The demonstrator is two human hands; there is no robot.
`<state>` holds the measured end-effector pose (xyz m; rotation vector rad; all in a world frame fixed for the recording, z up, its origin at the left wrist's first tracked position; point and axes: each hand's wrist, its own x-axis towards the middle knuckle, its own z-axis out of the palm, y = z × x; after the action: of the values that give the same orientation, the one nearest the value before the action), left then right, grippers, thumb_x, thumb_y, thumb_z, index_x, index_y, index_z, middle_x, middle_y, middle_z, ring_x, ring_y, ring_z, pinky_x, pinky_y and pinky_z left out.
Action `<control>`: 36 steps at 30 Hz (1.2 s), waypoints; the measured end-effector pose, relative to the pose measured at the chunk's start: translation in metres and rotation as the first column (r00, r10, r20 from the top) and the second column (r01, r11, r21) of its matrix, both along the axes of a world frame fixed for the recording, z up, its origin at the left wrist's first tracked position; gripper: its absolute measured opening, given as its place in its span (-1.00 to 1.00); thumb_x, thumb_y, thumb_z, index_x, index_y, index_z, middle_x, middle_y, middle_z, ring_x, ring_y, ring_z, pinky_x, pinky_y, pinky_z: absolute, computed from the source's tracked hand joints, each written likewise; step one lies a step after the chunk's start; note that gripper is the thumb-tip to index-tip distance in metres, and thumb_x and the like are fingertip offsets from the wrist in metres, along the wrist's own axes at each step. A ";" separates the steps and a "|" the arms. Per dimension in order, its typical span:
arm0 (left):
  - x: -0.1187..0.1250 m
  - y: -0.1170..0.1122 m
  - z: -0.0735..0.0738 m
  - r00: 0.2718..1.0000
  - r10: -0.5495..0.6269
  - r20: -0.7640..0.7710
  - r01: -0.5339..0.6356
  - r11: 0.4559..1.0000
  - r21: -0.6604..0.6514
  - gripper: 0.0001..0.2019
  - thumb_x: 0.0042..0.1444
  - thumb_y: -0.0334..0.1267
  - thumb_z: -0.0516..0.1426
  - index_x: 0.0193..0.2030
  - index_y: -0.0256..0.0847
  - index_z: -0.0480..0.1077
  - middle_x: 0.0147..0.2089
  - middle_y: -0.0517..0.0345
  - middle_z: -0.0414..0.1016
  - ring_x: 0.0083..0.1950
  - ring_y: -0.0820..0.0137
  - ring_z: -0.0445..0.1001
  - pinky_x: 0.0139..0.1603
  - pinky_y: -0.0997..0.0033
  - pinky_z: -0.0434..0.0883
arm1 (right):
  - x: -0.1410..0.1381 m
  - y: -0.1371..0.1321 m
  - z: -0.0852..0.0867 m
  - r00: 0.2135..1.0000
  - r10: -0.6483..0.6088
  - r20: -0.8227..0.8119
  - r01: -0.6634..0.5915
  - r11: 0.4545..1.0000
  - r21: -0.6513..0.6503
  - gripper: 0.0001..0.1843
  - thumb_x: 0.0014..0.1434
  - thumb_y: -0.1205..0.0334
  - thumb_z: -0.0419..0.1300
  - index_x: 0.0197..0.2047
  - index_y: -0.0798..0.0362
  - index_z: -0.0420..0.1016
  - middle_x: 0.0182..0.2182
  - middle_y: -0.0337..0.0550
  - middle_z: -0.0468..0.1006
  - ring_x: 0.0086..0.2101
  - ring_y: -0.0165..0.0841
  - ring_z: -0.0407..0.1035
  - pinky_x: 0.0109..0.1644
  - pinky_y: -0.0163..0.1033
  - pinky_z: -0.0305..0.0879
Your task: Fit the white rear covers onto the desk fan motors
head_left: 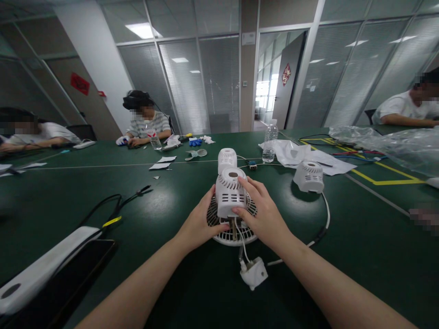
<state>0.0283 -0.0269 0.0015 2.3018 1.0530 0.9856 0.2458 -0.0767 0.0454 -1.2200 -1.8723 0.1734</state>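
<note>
Bare left forearm [147,276] and right forearm [320,274], smooth, slim at the wrists and broadening elbow-ward; left hand [195,224] and right hand [266,212] likewise bare, fingers [246,216] slender, nail detail too small to tell.

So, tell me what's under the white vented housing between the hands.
Beneath the white vented housing, a round white fan grille, a narrow metal part and a white wire show. The housing, left hand and right hand cover the rest, including the grille's middle.
</note>
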 end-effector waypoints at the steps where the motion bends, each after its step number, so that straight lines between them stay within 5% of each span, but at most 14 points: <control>1: 0.000 0.000 0.000 1.000 -0.003 -0.001 0.003 1.000 -0.003 0.11 -0.09 -0.11 0.37 0.45 -0.04 -0.28 0.46 -0.10 -0.02 0.43 0.01 0.06 0.39 -0.14 0.09 | 0.000 0.000 0.000 1.000 0.007 -0.008 -0.007 1.000 -0.008 -0.24 0.20 0.19 0.24 0.38 -0.28 0.00 0.29 -0.09 0.12 0.26 -0.11 0.12 0.30 0.12 0.18; 7: 0.001 0.003 -0.002 0.999 -0.053 0.011 0.053 0.998 -0.022 0.12 -0.03 -0.09 0.34 0.46 -0.05 -0.37 0.49 -0.11 -0.11 0.45 -0.02 0.00 0.40 -0.16 0.05 | -0.004 0.001 -0.004 0.995 0.084 -0.046 -0.088 0.992 -0.093 -0.10 0.17 0.22 0.26 0.41 -0.32 -0.16 0.40 -0.11 -0.13 0.33 -0.08 -0.01 0.32 0.17 0.09; 11: 0.001 0.002 -0.003 0.998 -0.067 0.021 0.068 0.997 -0.043 0.15 -0.01 -0.10 0.33 0.46 -0.06 -0.46 0.51 -0.12 -0.19 0.46 -0.04 -0.05 0.41 -0.16 0.02 | -0.005 0.004 -0.010 0.990 0.122 -0.073 -0.127 0.989 -0.073 -0.02 0.14 0.27 0.27 0.43 -0.28 -0.24 0.40 -0.11 -0.04 0.37 -0.11 -0.16 0.39 0.19 -0.08; 36: 0.002 0.002 -0.004 0.997 -0.072 0.028 0.074 0.994 -0.086 0.21 -0.04 -0.11 0.35 0.44 -0.01 -0.54 0.50 -0.14 -0.20 0.46 -0.04 -0.05 0.39 -0.22 0.02 | 0.000 0.012 -0.010 0.977 0.122 -0.176 -0.133 0.990 -0.052 -0.15 0.15 0.10 0.29 0.40 -0.22 -0.05 0.28 -0.04 0.19 0.24 -0.07 0.14 0.25 0.19 0.20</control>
<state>0.0308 -0.0253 -0.0021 2.2352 0.9749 0.9194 0.2460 -0.0646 0.0358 -1.0911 -1.8054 0.3992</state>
